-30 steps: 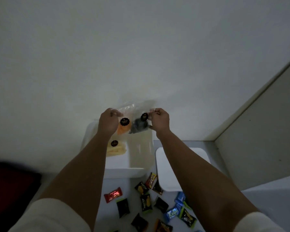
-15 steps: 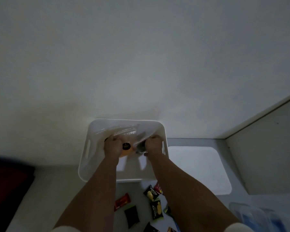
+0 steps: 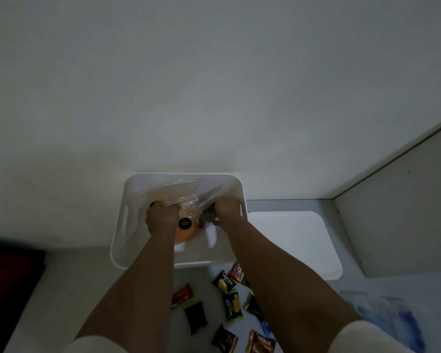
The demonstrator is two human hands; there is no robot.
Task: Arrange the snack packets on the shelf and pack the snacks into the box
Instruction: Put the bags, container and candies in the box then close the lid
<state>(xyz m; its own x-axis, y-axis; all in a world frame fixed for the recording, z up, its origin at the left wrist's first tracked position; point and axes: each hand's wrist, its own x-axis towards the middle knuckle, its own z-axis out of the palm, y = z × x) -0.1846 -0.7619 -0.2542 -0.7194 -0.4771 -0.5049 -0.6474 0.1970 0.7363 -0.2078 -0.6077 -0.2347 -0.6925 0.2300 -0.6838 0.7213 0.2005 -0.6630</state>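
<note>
— Plastic everywhere, mostly. What is the white box (image 3: 127, 220) like?

— Smooth white plastic, rectangular with rounded corners and a slot handle cut in its left wall. It stands against a plain pale wall (image 3: 214, 85) on a pale shelf surface (image 3: 61, 289). Just beside it on the right lies a flat white lid (image 3: 303, 240) of the same rounded shape.

— And what goes into it?

— Two clear, crinkly plastic bags. The left bag (image 3: 181, 197) holds something orange and rounded, with a round black sticker on the front. The right bag (image 3: 208, 215) holds something dark grey; I cannot make out what. Both are down inside the box, their glossy tops leaning toward the back wall.

— How do the hands hold them?

— The left hand (image 3: 162, 217) is curled closed on the left bag, fingers folded over the film. The right hand (image 3: 227, 208) is likewise clenched on the right bag. Both hands are inside the rim.

— And the small packets?

— Loose on the shelf in front of the box, between and under the forearms: a red foil wrapper (image 3: 181, 296), a black pouch (image 3: 195, 317), and two black-and-yellow packets (image 3: 227, 293) lettered "Nextar", all shiny and pillow-shaped. More lie at the lower edge, partly hidden. At lower right is a blurred clear and blue plastic thing (image 3: 392, 317).
</note>
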